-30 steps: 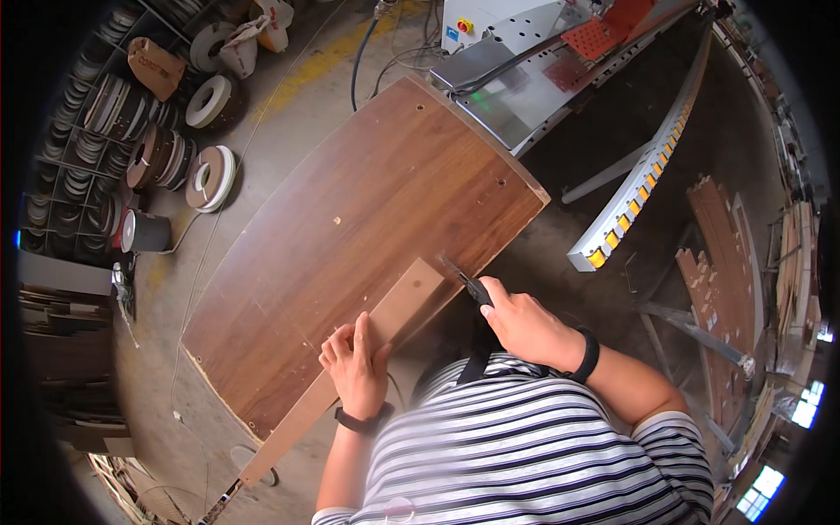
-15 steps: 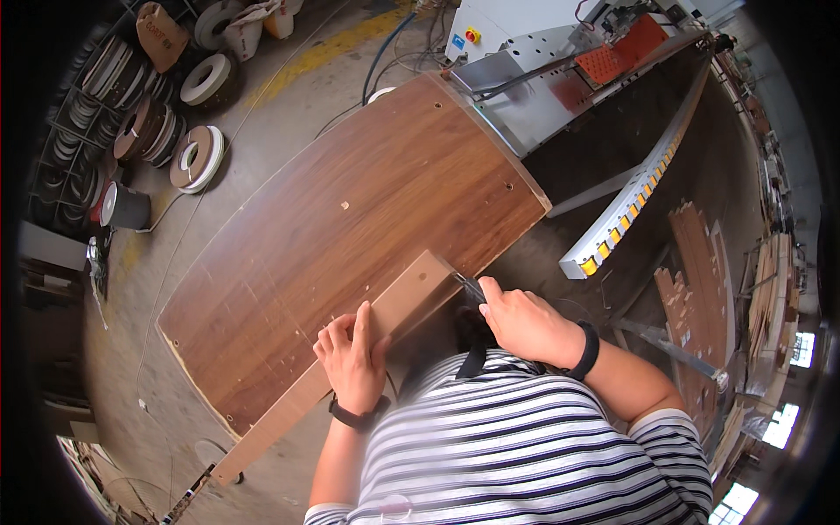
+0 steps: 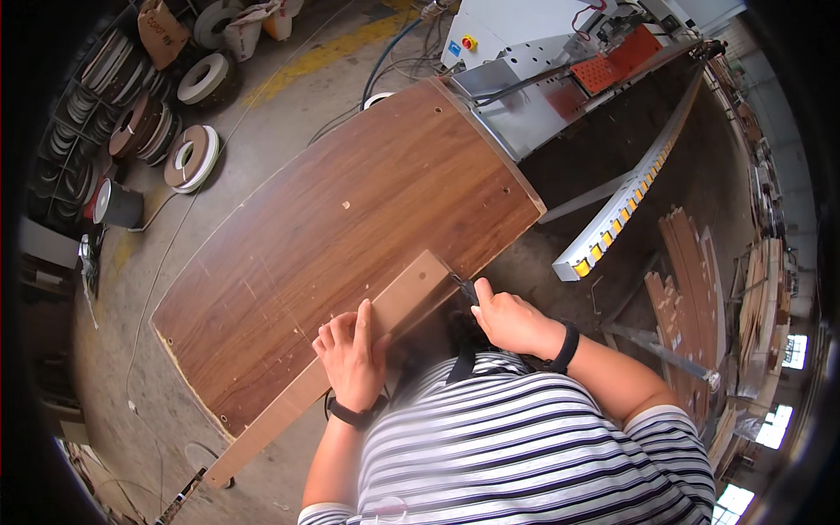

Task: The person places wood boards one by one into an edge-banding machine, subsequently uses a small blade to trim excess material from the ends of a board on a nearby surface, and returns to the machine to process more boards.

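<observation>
A long, narrow light-brown board (image 3: 398, 297) lies slantwise along the near edge of a wood-grain tabletop (image 3: 324, 210). My left hand (image 3: 352, 354) grips this board around its width, index finger stretched along its face and thumb at the near edge. In my right hand (image 3: 516, 322) is a black-handled tool (image 3: 467, 287), closed in the fingers. The tool's thin dark tip meets the board's right end, at the corner nearest me; its exact kind is too small to tell. A small round mark shows on the board near that end.
A grey-white machine (image 3: 542, 79) with an orange plate stands beyond the table. From it a rail with yellow rollers (image 3: 608, 236) reaches toward my right. Rolls of edging strip (image 3: 192, 157) and a dark bucket (image 3: 118, 206) sit at left. Brown board offcuts (image 3: 687, 297) lie at right.
The view has shifted slightly. My right hand and the tool have moved a little left and down along the board's end. My left hand keeps its grip on the board.
</observation>
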Action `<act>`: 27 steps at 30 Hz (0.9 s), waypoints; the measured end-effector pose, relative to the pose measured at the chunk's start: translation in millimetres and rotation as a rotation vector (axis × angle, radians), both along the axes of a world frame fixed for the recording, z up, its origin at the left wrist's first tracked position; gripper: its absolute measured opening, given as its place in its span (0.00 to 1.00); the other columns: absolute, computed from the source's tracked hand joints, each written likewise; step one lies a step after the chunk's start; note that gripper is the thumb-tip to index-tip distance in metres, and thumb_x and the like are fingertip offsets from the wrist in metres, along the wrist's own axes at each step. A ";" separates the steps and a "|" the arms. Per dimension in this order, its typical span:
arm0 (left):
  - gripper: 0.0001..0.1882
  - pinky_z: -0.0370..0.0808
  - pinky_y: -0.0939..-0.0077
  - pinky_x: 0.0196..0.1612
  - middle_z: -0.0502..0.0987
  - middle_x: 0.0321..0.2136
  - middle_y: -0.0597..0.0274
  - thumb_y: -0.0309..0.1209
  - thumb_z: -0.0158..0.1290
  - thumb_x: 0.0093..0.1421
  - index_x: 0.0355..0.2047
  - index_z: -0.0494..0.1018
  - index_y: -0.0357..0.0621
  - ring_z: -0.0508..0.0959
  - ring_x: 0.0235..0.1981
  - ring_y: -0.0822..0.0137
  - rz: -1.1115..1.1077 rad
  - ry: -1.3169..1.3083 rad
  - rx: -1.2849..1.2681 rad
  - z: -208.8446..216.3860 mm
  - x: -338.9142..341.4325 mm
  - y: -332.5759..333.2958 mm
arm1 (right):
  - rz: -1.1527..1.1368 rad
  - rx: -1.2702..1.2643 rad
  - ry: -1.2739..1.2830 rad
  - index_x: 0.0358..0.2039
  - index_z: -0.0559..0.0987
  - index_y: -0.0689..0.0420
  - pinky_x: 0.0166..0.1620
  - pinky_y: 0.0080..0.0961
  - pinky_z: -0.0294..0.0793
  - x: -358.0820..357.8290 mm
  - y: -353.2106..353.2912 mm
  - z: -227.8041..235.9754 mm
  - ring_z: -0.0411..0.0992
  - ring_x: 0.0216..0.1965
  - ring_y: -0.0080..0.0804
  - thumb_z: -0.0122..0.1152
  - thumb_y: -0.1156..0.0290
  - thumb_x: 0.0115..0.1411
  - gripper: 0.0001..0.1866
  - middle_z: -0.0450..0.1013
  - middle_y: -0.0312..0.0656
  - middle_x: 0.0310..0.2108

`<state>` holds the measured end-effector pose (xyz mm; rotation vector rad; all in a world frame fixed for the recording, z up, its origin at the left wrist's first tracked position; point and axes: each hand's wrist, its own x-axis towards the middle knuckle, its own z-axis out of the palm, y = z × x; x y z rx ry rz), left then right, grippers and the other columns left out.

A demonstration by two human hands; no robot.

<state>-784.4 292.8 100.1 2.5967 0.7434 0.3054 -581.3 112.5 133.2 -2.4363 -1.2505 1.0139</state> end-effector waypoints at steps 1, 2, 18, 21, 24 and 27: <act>0.33 0.61 0.59 0.49 0.69 0.45 0.58 0.33 0.62 0.53 0.60 0.67 0.50 0.66 0.47 0.55 -0.001 -0.002 0.001 -0.3 0.3 0.3 | -0.018 0.015 -0.009 0.40 0.58 0.66 0.27 0.54 0.73 -2.3 -2.6 -7.2 0.72 0.24 0.65 0.49 0.68 0.67 0.14 0.71 0.63 0.17; 0.33 0.61 0.59 0.49 0.69 0.45 0.58 0.33 0.62 0.53 0.60 0.67 0.50 0.66 0.47 0.55 -0.007 -0.001 0.004 -0.9 0.7 0.4 | -0.037 0.030 -0.019 0.40 0.58 0.66 0.26 0.54 0.73 -4.3 -5.0 -13.7 0.72 0.23 0.65 0.49 0.68 0.67 0.14 0.71 0.62 0.17; 0.40 0.74 0.55 0.43 0.64 0.49 0.43 0.28 0.65 0.49 0.60 0.59 0.38 0.71 0.46 0.42 -0.113 -0.069 0.117 93.1 -49.7 17.2 | -0.215 0.617 -0.255 0.50 0.66 0.57 0.42 0.50 0.74 2.2 51.1 3.4 0.73 0.40 0.58 0.57 0.66 0.62 0.19 0.72 0.54 0.41; 0.39 0.73 0.54 0.45 0.64 0.48 0.42 0.30 0.65 0.50 0.60 0.59 0.36 0.70 0.47 0.41 -0.155 -0.075 0.045 114.0 -64.2 5.0 | 0.018 0.617 -0.531 0.54 0.67 0.57 0.47 0.41 0.73 15.8 72.0 -27.3 0.71 0.42 0.52 0.58 0.67 0.61 0.21 0.70 0.50 0.42; 0.38 0.71 0.55 0.49 0.66 0.48 0.42 0.33 0.64 0.52 0.59 0.60 0.34 0.70 0.47 0.42 -0.129 -0.048 -0.064 122.2 -84.2 -8.8 | 0.011 0.866 -0.568 0.50 0.72 0.58 0.47 0.36 0.72 8.2 74.1 -28.7 0.70 0.43 0.46 0.58 0.67 0.61 0.18 0.70 0.47 0.41; 0.36 0.70 0.59 0.51 0.67 0.48 0.43 0.37 0.62 0.54 0.59 0.61 0.33 0.70 0.48 0.46 -0.146 -0.057 -0.208 115.7 -96.5 -16.6 | -0.163 0.987 0.773 0.48 0.78 0.60 0.45 0.26 0.74 -14.8 58.6 41.9 0.75 0.40 0.33 0.57 0.64 0.66 0.15 0.76 0.42 0.42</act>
